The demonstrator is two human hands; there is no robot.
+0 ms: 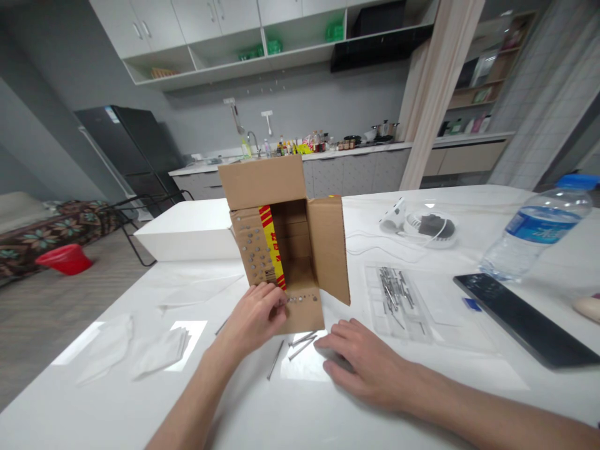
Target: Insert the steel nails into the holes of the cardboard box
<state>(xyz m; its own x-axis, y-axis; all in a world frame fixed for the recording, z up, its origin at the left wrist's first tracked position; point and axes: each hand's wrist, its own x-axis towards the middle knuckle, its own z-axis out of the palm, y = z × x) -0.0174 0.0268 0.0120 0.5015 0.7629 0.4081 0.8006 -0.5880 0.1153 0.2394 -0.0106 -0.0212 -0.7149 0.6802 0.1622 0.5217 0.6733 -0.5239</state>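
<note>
An open cardboard box (290,244) stands on the white table, its opening facing me. Grey nail heads dot its left flap (253,250), and a row of them crosses the bottom flap (304,312). My left hand (260,312) is at the corner between these two flaps, fingers curled together; whatever they pinch is hidden. My right hand (363,362) rests on the table with fingers apart, its index fingertip close to a few loose nails (302,345). Another nail (275,360) lies nearer to me. A clear plastic case (422,312) of nails sits right of the box.
At the right are a black phone (525,319), a water bottle (539,231) and a white device with a cable (429,228). A white box (192,231) stands behind at the left. Folded tissues (162,353) lie at the left front.
</note>
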